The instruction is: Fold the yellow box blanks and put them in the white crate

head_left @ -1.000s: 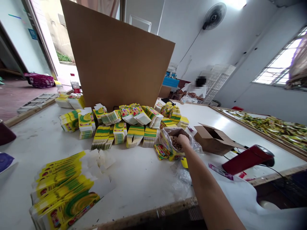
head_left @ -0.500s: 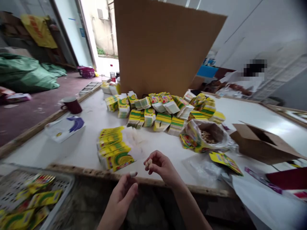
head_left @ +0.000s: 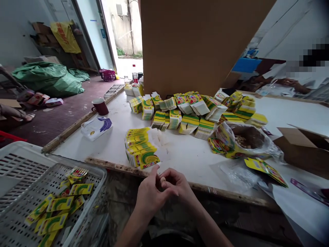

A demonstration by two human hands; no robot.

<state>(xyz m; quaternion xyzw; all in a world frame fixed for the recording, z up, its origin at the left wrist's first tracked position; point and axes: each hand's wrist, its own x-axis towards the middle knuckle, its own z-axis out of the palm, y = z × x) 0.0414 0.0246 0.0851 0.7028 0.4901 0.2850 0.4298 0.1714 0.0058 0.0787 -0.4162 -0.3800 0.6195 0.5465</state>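
Note:
My right hand (head_left: 177,185) pinches a small beige lump (head_left: 162,179) between thumb and fingers, just over the table's front edge. Against it, my left hand (head_left: 151,192) has its index finger stretched up and its thumb reaching across to the right; a white wrap covers a fingertip. Its other fingers are mostly hidden. Just beyond the hands lies a fanned stack of yellow printed packets (head_left: 142,151) with white ends. To the right, an open plastic-lined bag (head_left: 244,137) holds similar beige lumps.
Bundles of yellow cards (head_left: 174,118) line the back below a tall cardboard sheet (head_left: 200,44). At lower left, a white plastic basket (head_left: 102,178) holds yellow packets. A mug (head_left: 100,107) stands at left, a cardboard box (head_left: 303,154) at right. Another person (head_left: 288,80) sits beyond.
My hands have come together; the left moved up and right to meet the right hand, which still pinches the beige lump. The view has turned left, showing more of the basket.

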